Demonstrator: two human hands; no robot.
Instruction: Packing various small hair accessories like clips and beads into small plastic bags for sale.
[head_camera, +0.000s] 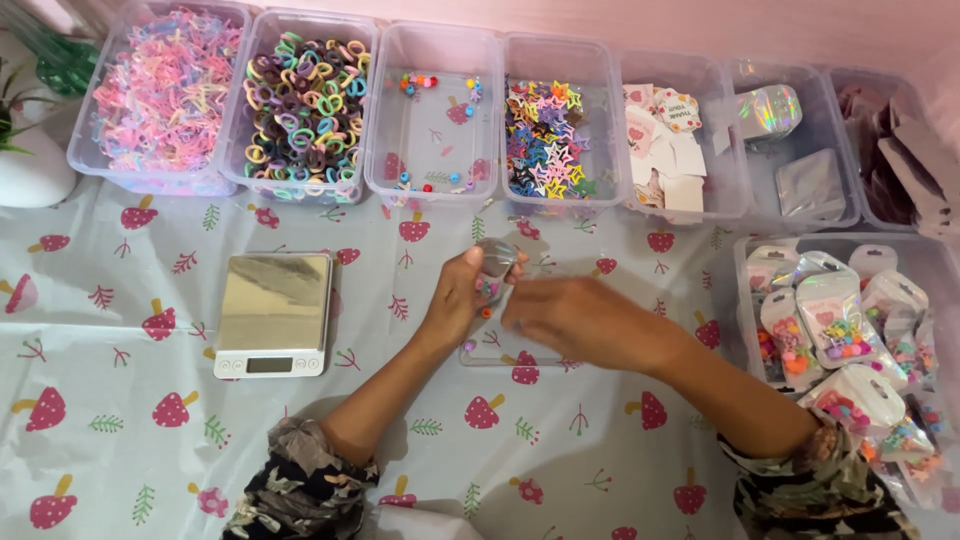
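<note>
Over a tabletop (120, 440) spread with a white cloth printed with red mushrooms, my left hand (462, 296) holds a small clear plastic pouch (493, 266) upright, its grip clenched around the lower half so the mouth faces up. A few coloured beads show through the film. My right hand (580, 320) lies just beside it, fingertips meeting the pouch's edge; whether that grip pinches the film or only touches it, I cannot tell from this angle.

A flat clear plastic tray (500, 355) sits on the cloth directly beneath both hands. To the left stands a small silver digital scale (272, 312), its platform bare. Along the far edge runs a row of clear plastic bins: pastel hair elastics (165, 90), darker multicoloured elastics (305, 105), a nearly bare bin with scattered beads (432, 120), and colourful star-shaped beads (548, 135). Filled packets (840, 335) are heaped in a bin at right.

In my judgement, the pouch is best kept vertical over the tray, held low and lightly, so stray beads land there.
</note>
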